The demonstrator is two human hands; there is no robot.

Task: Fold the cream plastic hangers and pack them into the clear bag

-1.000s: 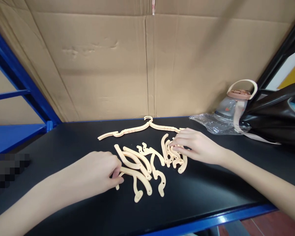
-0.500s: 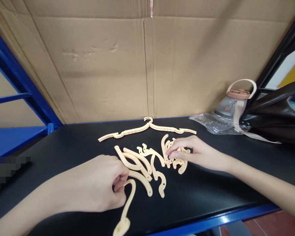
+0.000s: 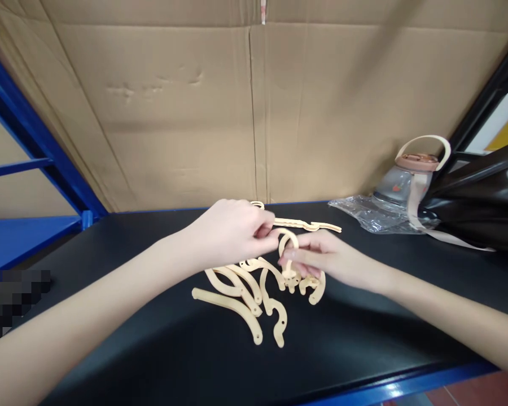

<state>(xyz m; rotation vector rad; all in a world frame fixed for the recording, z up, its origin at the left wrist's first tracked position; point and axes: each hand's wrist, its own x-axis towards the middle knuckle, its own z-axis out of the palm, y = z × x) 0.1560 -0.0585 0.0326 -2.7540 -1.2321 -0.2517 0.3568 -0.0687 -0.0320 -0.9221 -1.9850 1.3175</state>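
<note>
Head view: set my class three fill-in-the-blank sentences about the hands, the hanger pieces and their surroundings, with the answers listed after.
1. The loose hanger pieces lie on a ____ tabletop.
2. The left hand and the right hand pinch one curved piece, and the bottle stands to their ____.
3. Sheets of ____ form the brown wall behind.

Missing words: black; right; cardboard.

Bare left hand and bare right hand, slender fingers, long bare forearms.
</note>
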